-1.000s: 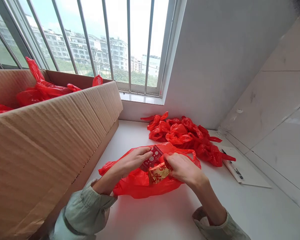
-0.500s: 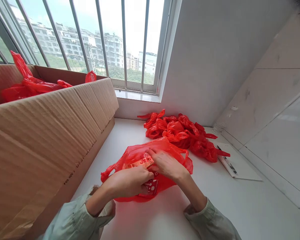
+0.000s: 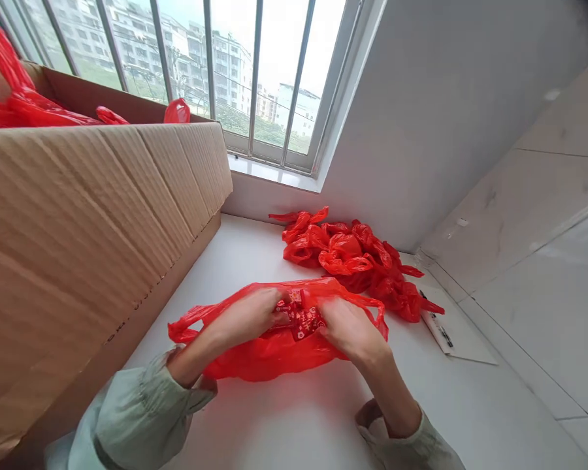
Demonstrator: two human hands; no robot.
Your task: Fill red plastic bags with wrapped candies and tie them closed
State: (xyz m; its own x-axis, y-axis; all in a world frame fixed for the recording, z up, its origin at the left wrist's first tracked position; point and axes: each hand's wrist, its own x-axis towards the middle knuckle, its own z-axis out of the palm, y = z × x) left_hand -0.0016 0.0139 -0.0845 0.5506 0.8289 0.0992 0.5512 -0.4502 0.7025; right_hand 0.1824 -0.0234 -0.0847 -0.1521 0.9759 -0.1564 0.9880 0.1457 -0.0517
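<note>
White table [image 3: 284, 424] before a barred window [image 3: 274, 72]; on it lies an open red bag [image 3: 269, 362]. Red packets [image 3: 310, 322] sit inside the bag. The left hand [image 3: 255, 313] and right hand [image 3: 355, 333] reach into the bag from opposite sides, fingers bent at the packets; whether either grips one, I cannot tell. Left of the bag stands a box [image 3: 93, 215]; behind the bag, a red plastic pile [image 3: 345, 251]; to its right, a pad [image 3: 470, 336].

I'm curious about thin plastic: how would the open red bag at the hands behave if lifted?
The open red bag would probably flop, its thin film being creased. Its bottom would likely sag under the red packets inside.
</note>
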